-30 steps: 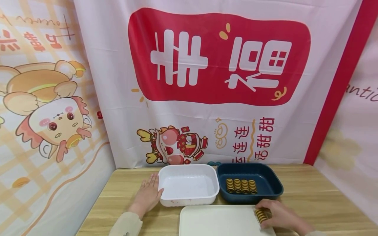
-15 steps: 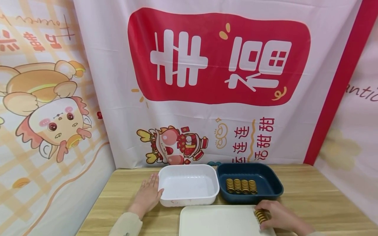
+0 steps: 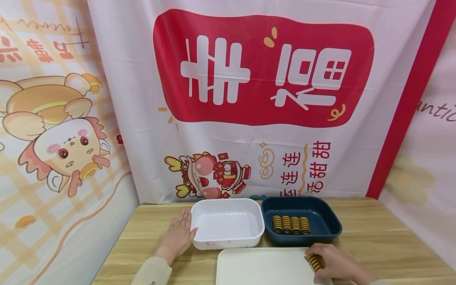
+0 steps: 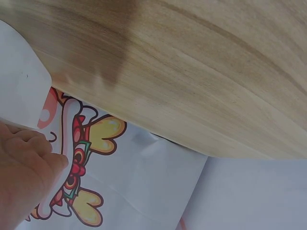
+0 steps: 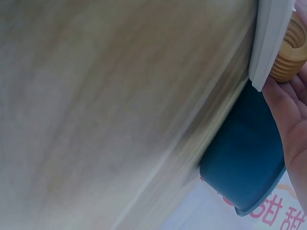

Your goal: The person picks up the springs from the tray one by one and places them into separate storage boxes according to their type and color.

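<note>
My right hand (image 3: 336,261) pinches a yellow-brown coil spring (image 3: 315,262) between thumb and fingers, at the right side of the cream tray (image 3: 263,267). In the right wrist view the spring (image 5: 288,57) shows its coils and hollow end beside the tray's edge (image 5: 268,43). Several similar springs (image 3: 291,225) stand in a row inside the dark blue basin (image 3: 303,240), behind the tray. My left hand (image 3: 179,233) lies with extended fingers against the left side of the white basin (image 3: 228,242). Only part of the left hand (image 4: 26,167) appears in the left wrist view.
Both basins stand side by side on the wooden table (image 3: 374,229), with the tray in front of them. A printed cloth (image 3: 263,158) hangs behind the table, and patterned cloths flank it on both sides.
My right hand has shifted very slightly left, and the spring in its fingers has tilted a little. The left hand, both basins and the tray have stayed in place.
</note>
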`<state>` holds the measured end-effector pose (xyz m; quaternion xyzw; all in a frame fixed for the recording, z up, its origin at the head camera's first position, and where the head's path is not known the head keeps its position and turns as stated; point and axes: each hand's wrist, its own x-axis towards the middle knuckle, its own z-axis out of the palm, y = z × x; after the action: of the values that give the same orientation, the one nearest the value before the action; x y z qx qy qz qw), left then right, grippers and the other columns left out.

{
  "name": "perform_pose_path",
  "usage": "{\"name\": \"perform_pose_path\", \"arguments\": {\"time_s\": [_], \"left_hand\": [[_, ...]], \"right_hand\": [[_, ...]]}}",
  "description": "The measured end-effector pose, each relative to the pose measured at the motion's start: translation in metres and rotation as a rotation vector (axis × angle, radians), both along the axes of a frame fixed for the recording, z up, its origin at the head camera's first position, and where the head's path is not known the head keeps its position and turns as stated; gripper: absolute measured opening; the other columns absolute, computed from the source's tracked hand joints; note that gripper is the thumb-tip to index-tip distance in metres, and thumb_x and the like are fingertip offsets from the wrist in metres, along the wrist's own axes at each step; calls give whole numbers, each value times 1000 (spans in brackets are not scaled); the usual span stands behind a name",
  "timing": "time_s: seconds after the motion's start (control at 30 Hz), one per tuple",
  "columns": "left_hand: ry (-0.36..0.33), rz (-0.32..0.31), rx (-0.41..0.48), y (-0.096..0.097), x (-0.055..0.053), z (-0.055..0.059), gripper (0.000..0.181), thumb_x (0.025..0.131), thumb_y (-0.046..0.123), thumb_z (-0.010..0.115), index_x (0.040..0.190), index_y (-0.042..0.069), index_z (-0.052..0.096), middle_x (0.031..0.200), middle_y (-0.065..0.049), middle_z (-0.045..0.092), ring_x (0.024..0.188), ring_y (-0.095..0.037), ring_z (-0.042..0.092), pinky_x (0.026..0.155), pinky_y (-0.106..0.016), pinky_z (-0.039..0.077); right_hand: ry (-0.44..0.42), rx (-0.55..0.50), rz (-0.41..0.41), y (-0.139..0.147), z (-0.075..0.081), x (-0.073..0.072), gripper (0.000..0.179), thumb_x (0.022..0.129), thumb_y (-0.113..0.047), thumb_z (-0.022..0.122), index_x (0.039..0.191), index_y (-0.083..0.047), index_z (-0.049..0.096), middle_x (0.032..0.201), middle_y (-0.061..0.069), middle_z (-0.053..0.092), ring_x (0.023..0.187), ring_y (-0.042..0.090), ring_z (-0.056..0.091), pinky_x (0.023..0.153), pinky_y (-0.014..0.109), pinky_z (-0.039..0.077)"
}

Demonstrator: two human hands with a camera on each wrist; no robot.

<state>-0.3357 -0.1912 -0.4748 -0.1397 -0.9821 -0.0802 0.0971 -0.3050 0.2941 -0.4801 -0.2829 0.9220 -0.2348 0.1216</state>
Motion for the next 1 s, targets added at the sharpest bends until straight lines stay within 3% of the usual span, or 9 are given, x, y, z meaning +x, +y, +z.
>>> {"name": "perform_pose_path", "arguments": {"time_s": [0.23, 0.43, 0.67, 0.9, 1.0], "left_hand": [[2, 0, -7, -1, 0, 1, 62, 100, 29, 47, 139, -16, 32, 147, -30, 30, 137, -42, 27, 111, -57, 21], [4, 0, -11, -1, -1, 0, 61, 100, 29, 47, 140, -16, 32, 147, -30, 30, 137, -42, 27, 112, -57, 20], [9, -9, -9, -1, -2, -2, 61, 100, 29, 47, 139, -16, 33, 147, -29, 30, 137, -42, 27, 112, -56, 20], [1, -5, -16, -1, -1, 1, 61, 100, 29, 46, 139, -16, 33, 147, -29, 30, 137, -42, 27, 111, -57, 20], [-1, -4, -14, 0, 0, 1, 61, 100, 29, 47, 139, -16, 33, 147, -30, 31, 137, -42, 28, 111, -57, 21]], "right_hand": [[-9, 21, -19, -3, 1, 0, 53, 68, -36, 85, 110, -8, 67, 107, -3, 62, 85, 6, 52, 79, 36, 53], [23, 11, 1, -1, -1, -1, 51, 69, -38, 84, 108, -10, 69, 105, -8, 63, 85, 4, 52, 77, 29, 52], [36, -28, 11, 1, 0, -2, 50, 70, -40, 83, 106, -8, 70, 102, -9, 64, 84, 1, 52, 74, 25, 51], [155, -101, 41, 0, 8, -2, 51, 72, -42, 81, 105, -6, 70, 102, -4, 67, 88, 3, 56, 73, 25, 52], [146, -156, 39, -1, 12, -2, 47, 73, -38, 82, 105, -5, 70, 100, -7, 67, 86, 2, 55, 72, 23, 51]]}}
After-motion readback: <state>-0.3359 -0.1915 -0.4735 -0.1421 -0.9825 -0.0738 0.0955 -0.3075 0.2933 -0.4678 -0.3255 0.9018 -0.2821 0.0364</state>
